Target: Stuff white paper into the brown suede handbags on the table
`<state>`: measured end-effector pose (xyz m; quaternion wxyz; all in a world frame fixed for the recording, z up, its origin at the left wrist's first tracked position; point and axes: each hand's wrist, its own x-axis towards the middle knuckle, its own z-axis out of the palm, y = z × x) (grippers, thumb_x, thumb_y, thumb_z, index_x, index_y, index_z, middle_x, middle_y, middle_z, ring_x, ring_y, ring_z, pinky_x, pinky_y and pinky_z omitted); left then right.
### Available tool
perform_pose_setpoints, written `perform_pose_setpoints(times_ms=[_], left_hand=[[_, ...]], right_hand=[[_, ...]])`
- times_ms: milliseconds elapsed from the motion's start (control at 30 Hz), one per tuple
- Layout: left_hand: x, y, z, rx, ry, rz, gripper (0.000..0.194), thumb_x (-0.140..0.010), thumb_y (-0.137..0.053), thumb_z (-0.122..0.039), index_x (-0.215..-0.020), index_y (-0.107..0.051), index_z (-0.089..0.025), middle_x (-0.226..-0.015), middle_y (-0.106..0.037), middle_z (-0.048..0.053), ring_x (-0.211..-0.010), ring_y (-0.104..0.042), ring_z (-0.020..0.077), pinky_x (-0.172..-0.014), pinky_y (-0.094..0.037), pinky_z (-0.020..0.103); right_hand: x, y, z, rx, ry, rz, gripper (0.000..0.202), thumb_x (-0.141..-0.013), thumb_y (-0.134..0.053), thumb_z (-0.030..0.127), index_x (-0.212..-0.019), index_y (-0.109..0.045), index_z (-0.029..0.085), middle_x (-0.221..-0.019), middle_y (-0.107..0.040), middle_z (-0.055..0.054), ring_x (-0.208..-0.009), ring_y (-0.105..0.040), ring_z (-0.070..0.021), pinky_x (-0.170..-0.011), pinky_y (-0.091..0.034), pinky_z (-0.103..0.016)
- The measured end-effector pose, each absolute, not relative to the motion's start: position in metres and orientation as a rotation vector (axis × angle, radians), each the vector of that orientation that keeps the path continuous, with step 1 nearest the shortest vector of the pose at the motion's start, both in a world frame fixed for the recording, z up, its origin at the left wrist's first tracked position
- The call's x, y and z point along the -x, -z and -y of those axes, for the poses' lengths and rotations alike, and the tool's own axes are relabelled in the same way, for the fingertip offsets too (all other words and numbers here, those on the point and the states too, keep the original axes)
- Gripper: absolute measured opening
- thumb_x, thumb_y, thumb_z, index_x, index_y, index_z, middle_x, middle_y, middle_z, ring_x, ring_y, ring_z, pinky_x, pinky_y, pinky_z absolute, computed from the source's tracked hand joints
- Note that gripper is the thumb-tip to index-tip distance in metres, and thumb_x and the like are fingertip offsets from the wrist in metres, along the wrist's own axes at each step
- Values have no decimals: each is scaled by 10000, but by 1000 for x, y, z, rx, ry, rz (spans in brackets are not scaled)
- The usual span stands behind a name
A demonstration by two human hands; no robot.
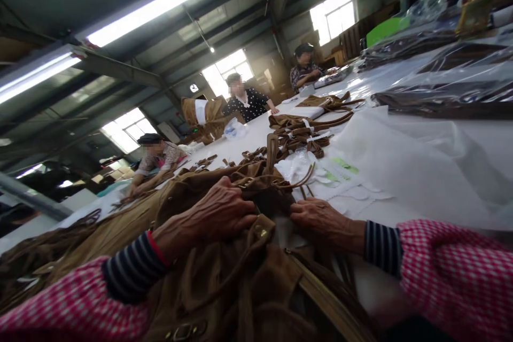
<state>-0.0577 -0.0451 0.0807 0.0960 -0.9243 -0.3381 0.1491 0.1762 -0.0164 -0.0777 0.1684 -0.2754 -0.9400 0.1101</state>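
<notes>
- extends under and beyond both grips as a white table (260, 132)
- spreads past the right hand as a white sheet (404, 155), with plastic-wrapped brown goods (444, 93) farther off
- sits or stands around the far side, well apart from the grips, as three people: one person beyond the left hand, two farther ahead
- lies directly below and between the grips as a brown bag (280, 272), on the near part of the table
- grasps the bag's upper edge with the left hand (218, 211), fingers curled into the fabric
- clenches the opening's other edge with the right hand (320, 219); cannot tell exactly which fold, too dark there
- heaps just beyond the grips as brown straps (296, 131)
- scatters beyond the right hand as white pieces (356, 193)
- runs below the right hand as a zipper (328, 299)
- shows below the left hand as a brass buckle (183, 331)
</notes>
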Motion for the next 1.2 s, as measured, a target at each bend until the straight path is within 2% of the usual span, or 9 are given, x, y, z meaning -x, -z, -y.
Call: perform_pose_setpoints(times_ms=[133,233,300,400,467,633,800,933,1200], left_hand=[[73,-75,56,2781,-366,1037,367,-1039,-484,-335,-737,-642,-200,-788,-619,23,-811,-506,189,-855,-302,394],[73,-61,58,2816,-301,1068,330,-1043,-496,-357,-808,-675,-210,-1051,-663,33,-1007,-524,207,-936,-312,398],[73,-53,57,2834,-261,1073,346,-1055,-470,-373,-830,-677,-212,-1189,-655,28,-1092,-516,213,-989,-301,412],[75,-44,56,2870,-214,1060,300,-1060,-454,-357,-899,-668,-223,-1320,-624,15,-1173,-496,220,-1011,-289,426],[74,-39,55,2914,-190,1038,211,-1048,-484,-335,-960,-649,-237,-1292,-639,11,-1158,-498,213,-978,-307,413],[72,-32,54,2958,-144,1076,220,-1034,-513,-343,-858,-569,-223,-869,-640,-5,-968,-499,204,-935,-309,406],[76,-29,54,2960,-91,1110,279,-1035,-501,-385,-826,-580,-219,-914,-629,8,-1000,-489,212,-986,-291,424],[77,-28,52,2984,-56,1109,287,-1031,-503,-343,-786,-584,-216,-980,-641,1,-1043,-491,207,-1013,-287,419],[85,-24,39,3114,66,1153,322,-1064,-438,-289,-777,-562,-210,-919,-687,-26,-926,-508,174,-924,-316,388]], right_hand=[[-167,69,12,839,-261,2705,222,-996,-533,270,-855,-655,149,-908,-707,-88,-769,-634,-183,-634,-335,-305],[-150,55,6,902,-213,2712,189,-959,-523,233,-1078,-644,150,-829,-727,-85,-691,-660,-209,-556,-282,-304],[-139,46,-2,1010,-228,2703,331,-932,-511,184,-1251,-569,117,-818,-736,-94,-667,-666,-227,-533,-276,-301],[-130,40,-22,1099,-341,2694,284,-925,-516,168,-1185,-597,88,-943,-743,-151,-767,-683,-225,-572,-343,-288],[-129,42,-34,1091,-408,2697,189,-921,-529,169,-1056,-641,99,-991,-737,-162,-816,-683,-211,-603,-371,-275],[-127,54,-33,1203,-344,2643,144,-925,-515,172,-938,-648,117,-898,-740,-147,-779,-704,-231,-577,-368,-289],[-111,56,-10,1099,-44,2657,217,-958,-440,81,-1082,-614,116,-848,-741,-150,-729,-725,-271,-549,-385,-316],[-101,60,-13,886,33,2652,176,-980,-462,104,-1032,-626,138,-977,-732,-159,-811,-718,-257,-587,-434,-304],[-86,72,-22,839,231,2642,189,-966,-453,53,-1002,-632,102,-945,-704,-180,-756,-690,-247,-555,-469,-306]])
